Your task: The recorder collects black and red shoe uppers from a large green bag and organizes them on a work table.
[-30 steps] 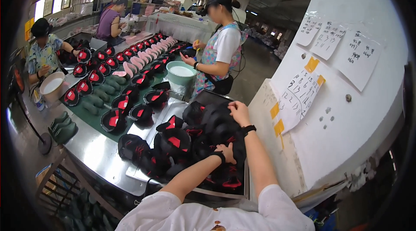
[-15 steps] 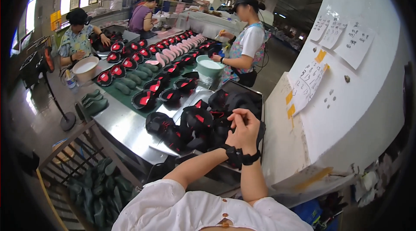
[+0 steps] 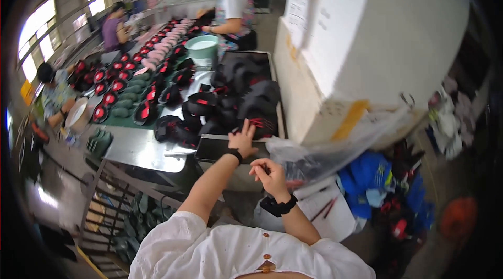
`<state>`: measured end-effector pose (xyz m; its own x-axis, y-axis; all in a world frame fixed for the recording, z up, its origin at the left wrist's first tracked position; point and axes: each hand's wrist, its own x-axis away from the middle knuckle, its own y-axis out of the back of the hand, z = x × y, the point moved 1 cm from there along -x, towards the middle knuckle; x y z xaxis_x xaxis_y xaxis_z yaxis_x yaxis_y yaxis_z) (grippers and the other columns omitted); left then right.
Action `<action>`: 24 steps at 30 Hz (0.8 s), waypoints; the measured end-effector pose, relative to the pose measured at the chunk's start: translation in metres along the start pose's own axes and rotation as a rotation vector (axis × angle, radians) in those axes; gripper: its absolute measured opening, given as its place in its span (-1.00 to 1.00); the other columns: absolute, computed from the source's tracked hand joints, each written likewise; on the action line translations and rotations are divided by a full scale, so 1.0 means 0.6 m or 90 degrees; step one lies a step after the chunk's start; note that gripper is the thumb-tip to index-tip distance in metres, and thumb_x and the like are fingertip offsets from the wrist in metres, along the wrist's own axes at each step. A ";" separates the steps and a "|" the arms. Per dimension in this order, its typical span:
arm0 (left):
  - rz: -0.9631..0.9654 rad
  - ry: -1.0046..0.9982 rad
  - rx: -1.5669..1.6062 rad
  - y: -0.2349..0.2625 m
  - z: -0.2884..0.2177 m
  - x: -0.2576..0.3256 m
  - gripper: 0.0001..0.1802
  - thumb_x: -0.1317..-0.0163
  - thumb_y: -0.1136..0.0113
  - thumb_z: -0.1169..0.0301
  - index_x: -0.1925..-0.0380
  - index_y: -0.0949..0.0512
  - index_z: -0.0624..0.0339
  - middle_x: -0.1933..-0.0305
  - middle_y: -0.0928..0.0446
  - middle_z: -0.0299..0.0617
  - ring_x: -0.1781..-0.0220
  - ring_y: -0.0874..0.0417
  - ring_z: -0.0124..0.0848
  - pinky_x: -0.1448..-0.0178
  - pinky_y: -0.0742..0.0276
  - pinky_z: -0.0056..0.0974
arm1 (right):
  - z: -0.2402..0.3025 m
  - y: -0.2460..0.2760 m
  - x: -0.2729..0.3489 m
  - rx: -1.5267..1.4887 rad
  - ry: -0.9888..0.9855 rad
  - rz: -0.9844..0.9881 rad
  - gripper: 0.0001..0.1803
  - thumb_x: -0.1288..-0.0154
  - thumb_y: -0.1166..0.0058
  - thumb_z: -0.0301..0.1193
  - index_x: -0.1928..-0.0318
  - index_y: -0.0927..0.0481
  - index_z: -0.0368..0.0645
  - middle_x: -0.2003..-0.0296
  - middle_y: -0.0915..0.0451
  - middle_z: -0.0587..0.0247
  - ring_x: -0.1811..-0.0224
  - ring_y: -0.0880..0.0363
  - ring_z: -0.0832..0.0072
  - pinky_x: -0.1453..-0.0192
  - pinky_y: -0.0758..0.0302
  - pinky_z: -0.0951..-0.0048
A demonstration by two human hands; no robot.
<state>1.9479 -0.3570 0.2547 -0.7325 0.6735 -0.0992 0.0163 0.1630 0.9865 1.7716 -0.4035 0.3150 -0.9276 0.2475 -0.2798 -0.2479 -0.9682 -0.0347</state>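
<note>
My left hand (image 3: 242, 141) reaches over the near rim of a metal tray (image 3: 219, 137), its fingers spread. Its fingertips lie by the nearest black shoe uppers (image 3: 257, 98) with red linings, heaped in the tray; whether they touch is unclear. Closer to my body, my right hand (image 3: 270, 175) is raised just outside the tray, fingers loosely curled, and I see nothing in them. Black bands circle both wrists. More black and red uppers (image 3: 201, 102) sit on the metal table (image 3: 141, 148) to the left of the tray.
Beyond stand a green basin (image 3: 201, 44) and a co-worker (image 3: 234, 7); two more people sit at the left. A white pillar (image 3: 335, 43) rises right of the tray. Clear plastic (image 3: 314, 156) and blue cloth (image 3: 369, 174) lie below it. A barred crate holds green shoe lasts (image 3: 137, 226).
My view has swung right and down. My hands, together over the uppers before, have come apart: the left is spread at the tray's near end, the right is drawn back toward my body.
</note>
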 end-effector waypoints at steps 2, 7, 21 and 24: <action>0.042 0.020 -0.013 0.005 0.012 -0.012 0.00 0.19 -0.31 0.03 -0.26 -0.01 -0.06 -0.41 0.23 -0.20 -0.02 -0.50 -0.15 0.01 -0.30 0.14 | -0.008 0.022 0.058 -0.004 -0.035 -0.039 -0.87 -0.21 0.11 -0.53 0.29 -0.50 -0.28 0.54 -0.55 0.31 0.60 -0.39 0.74 0.51 -0.32 0.71; 0.061 0.019 -0.089 -0.018 0.013 -0.018 0.02 0.23 -0.37 0.12 -0.26 0.02 -0.21 -0.42 0.28 -0.39 -0.01 -0.51 -0.21 0.03 -0.34 0.09 | -0.010 0.068 0.242 0.073 -0.150 -0.112 -0.86 -0.21 0.12 -0.52 0.28 -0.51 -0.29 0.51 -0.56 0.30 0.57 -0.41 0.73 0.50 -0.33 0.71; -0.261 -0.021 -0.218 -0.053 0.051 0.043 -0.43 -0.14 0.06 0.36 -0.20 -0.12 0.03 -0.27 -0.12 -0.23 -0.28 -0.16 -0.26 -0.26 -0.12 -0.13 | 0.049 -0.034 0.592 0.444 -0.245 -0.284 -0.82 -0.11 -0.01 -0.47 0.25 -0.52 -0.27 0.52 -0.56 0.18 0.56 -0.49 0.43 0.42 -0.42 0.52; -0.212 -0.060 -0.203 -0.072 0.008 0.081 -0.31 -0.01 0.19 0.55 -0.25 -0.02 0.17 -0.38 0.09 -0.17 -0.41 0.12 -0.23 -0.39 0.15 -0.14 | 0.054 -0.005 0.679 0.455 -0.272 -0.426 -0.81 -0.12 0.04 -0.50 0.23 -0.52 -0.26 0.45 -0.57 0.19 0.45 -0.54 0.40 0.32 -0.44 0.48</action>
<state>1.9151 -0.3280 0.2069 -0.5969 0.6873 -0.4139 -0.4298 0.1617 0.8883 1.3855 -0.2985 0.2322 -0.5291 0.8473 -0.0474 -0.7203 -0.4188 0.5529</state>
